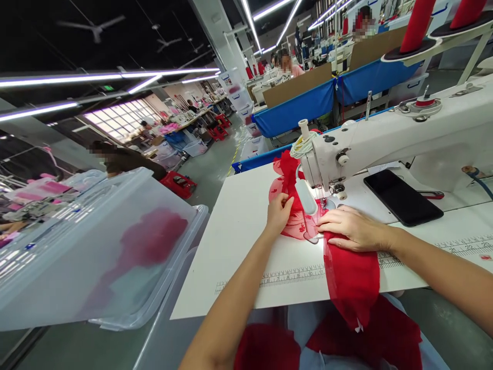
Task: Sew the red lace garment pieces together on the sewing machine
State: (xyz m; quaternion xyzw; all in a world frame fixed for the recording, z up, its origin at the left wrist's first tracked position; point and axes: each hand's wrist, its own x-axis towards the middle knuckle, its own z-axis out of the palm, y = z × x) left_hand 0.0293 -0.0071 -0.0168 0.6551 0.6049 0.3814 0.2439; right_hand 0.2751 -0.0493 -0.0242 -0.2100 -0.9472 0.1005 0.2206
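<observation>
A white sewing machine [323, 159] stands on the table, its needle area lit over sheer red fabric [295, 226]. My left hand [280, 213] pinches the gathered red cloth to the left of the presser foot. Just right of the needle, my right hand [352, 228] has its fingers close together on the fabric edge, thumb tucked low. From beneath it a red fabric panel [352, 277] hangs over the table's front edge, with a small white tag at its tip. More red fabric [267, 347] lies on my lap. The exact stitching point is partly hidden by my right fingers.
A black phone [402, 197] lies right of the machine head. Printed ruler marks run along the white table's [215, 246] front. A translucent plastic bin [96, 257] with red cloth inside stands at left. Red thread cones [418, 25] rise at upper right. Other people work at machines farther back.
</observation>
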